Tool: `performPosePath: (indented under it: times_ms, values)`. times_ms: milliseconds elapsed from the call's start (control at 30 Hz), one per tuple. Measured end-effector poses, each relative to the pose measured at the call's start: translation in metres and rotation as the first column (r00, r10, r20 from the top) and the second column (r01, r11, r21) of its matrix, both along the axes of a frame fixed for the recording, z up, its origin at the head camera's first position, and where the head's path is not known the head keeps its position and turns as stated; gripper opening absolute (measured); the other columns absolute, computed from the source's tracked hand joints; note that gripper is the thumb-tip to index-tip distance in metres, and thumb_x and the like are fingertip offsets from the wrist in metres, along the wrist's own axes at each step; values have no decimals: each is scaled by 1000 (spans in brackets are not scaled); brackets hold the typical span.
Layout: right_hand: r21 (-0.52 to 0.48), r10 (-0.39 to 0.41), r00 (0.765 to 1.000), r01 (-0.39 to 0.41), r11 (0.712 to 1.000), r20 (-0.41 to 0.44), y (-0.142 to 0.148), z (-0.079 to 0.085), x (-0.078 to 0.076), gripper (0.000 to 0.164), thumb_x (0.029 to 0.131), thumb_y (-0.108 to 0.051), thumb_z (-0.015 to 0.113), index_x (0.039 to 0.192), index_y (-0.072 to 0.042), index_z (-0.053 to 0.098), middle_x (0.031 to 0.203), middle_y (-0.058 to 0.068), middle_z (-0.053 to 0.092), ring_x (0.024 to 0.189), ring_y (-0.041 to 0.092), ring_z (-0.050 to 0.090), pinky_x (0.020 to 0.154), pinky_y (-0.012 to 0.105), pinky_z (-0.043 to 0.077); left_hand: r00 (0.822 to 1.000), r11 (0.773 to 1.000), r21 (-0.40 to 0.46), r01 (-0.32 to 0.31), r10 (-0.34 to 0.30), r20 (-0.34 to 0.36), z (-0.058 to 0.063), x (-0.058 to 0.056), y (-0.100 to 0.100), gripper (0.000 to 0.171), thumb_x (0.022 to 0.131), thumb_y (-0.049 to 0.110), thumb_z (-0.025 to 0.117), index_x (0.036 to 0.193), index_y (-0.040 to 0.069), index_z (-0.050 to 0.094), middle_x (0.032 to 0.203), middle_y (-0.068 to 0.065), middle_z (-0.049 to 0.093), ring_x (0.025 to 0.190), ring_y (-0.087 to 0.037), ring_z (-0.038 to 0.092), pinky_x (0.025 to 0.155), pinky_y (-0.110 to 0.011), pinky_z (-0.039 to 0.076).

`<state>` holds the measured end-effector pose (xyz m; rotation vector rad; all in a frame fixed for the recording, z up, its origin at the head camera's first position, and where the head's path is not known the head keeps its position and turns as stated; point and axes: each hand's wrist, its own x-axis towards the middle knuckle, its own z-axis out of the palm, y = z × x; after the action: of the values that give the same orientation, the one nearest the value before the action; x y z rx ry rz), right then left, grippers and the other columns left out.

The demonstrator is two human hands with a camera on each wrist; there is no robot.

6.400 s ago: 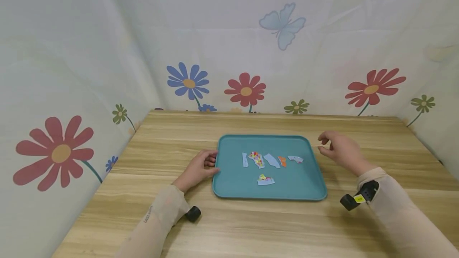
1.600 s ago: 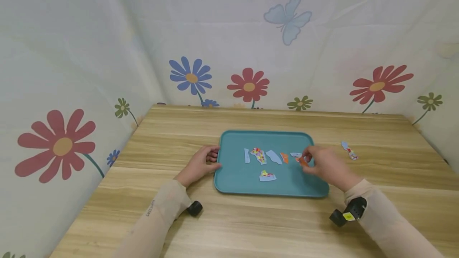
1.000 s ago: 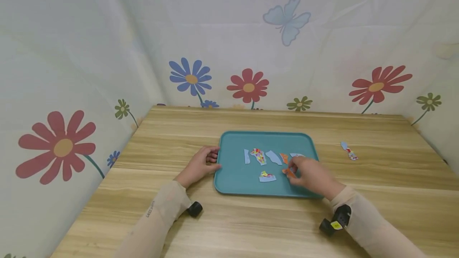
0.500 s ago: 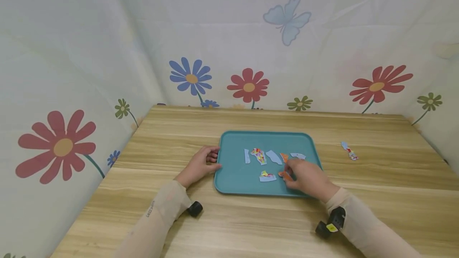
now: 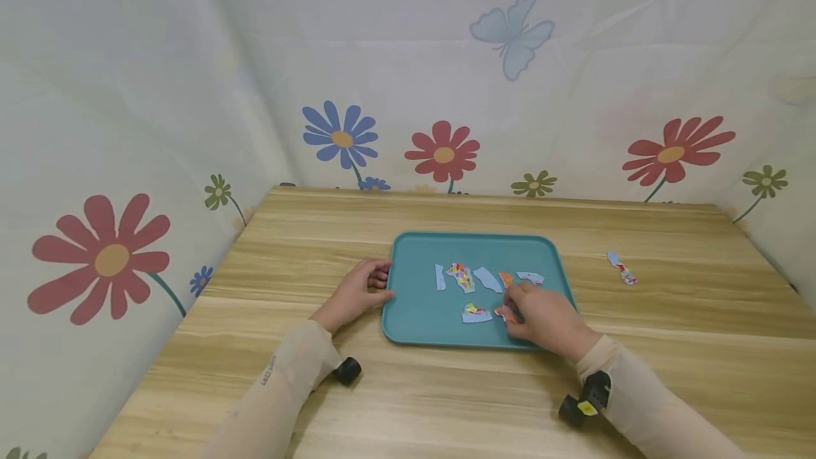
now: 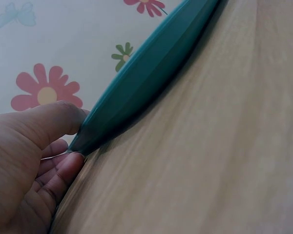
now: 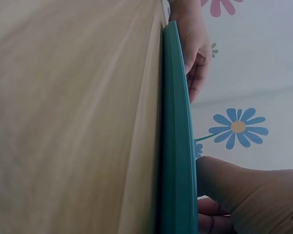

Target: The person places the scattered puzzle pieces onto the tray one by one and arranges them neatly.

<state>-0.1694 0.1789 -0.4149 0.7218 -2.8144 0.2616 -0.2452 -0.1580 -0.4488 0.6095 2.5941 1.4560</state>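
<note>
A teal tray (image 5: 433,335) lies on the table, bearing several torn paper pieces. My left hand (image 5: 353,292) holds the tray's left edge, thumb against the rim and fingers curled beside it in the left wrist view. Low on the tray's right half, my right hand (image 5: 547,317) pinches an orange paper piece (image 5: 506,313), partly covered by the fingers. Left of it lies a pale blue and yellow piece (image 5: 475,314). In the row above are a narrow pale strip (image 5: 440,278), a multicoloured piece (image 5: 461,277), a light blue piece (image 5: 487,280), a small orange piece (image 5: 506,279) and a whitish piece (image 5: 530,278).
Another blue and red paper piece (image 5: 621,268) lies on the wooden table (image 5: 408,402), right of the tray. A flower-printed cloth (image 5: 561,91) hangs behind the table and along its sides.
The right hand has carried the orange piece left and down across the tray, beside the yellow one, and barely moves now. The blue-red piece appeared on the table earlier. The left hand stays.
</note>
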Motion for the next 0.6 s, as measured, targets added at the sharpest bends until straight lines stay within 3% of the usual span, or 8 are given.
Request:
performPosePath:
  times_ms: [233,600]
  values:
    - [6,5,1000,-5,1000,-24,1,-1,1,14,76,-17,71,84,-11,62,72,-6,52,60,3,42,47,19,38,1000,1000,4,7,-7,-1,0,0,0,59,84,4,72,136,-5,46,121,-19,53,104,-25,57,91,-29,52]
    - [-1,8,1000,-8,1000,21,2,1,1,17,76,-20,72,87,-12,62,76,-7,52,62,3,44,49,20,39,1000,1000,7,-1,1,2,4,2,0,59,83,3,72,136,-5,47,120,-19,53,103,-25,56,91,-30,52]
